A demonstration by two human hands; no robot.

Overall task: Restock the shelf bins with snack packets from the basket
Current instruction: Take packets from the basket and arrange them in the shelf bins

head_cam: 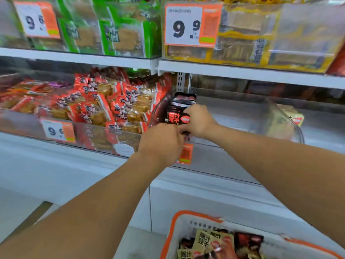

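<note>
This is a shop aisle: white shelves carry clear bins heaped with packaged snacks, orange-and-white price tags hang at the front, and a shopping basket sits near.

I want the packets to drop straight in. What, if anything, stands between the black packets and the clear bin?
Nothing visible does. Both the left hand and the right hand hold the black packets already above the clear bin, at its left end; its floor beside them looks bare.

I see glossy film black snack packets inside a clear smooth plastic bin, above the matt plastic basket.
</note>
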